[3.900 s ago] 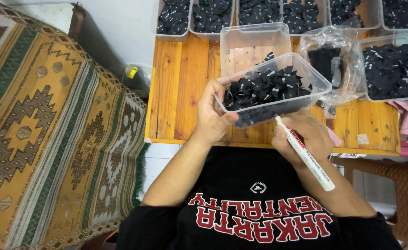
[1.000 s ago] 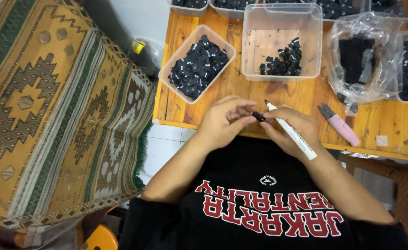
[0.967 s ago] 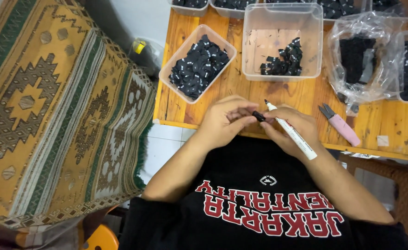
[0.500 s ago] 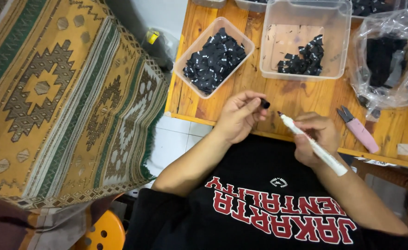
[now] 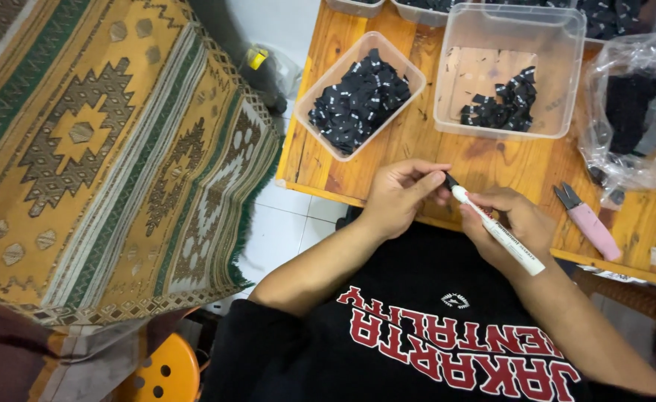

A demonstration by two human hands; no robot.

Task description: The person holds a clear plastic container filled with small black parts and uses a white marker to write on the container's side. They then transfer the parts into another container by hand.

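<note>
While the left hand (image 5: 401, 195) is pinching something small and dark between thumb and fingers (image 5: 426, 181), the right hand (image 5: 508, 225) is gripping a white marker (image 5: 496, 232), its black tip pressing right up against that little piece. I can't tell what the piece actually is, it's mostly hidden in the grip. Both hands are hovering over the near edge of the wooden bench (image 5: 491, 160), just in front of the person's black shirt (image 5: 447, 327) with red lettering.

At about 11 o'clock from the hands, a small clear tub (image 5: 320, 89) is sitting full of black bits with white marks. At 1 o'clock, a bigger clear tub (image 5: 566, 74) is holding only a small heap of the same black bits in its far right corner. Out at 3 o'clock from the right hand, pink-handled snips (image 5: 588, 223) are lying flat on the bench, and a crinkly clear plastic bag (image 5: 640, 112) of dark stuff is slumping beyond them at 2 o'clock. A patterned orange rug (image 5: 104, 149) is lying off at 9 o'clock.
</note>
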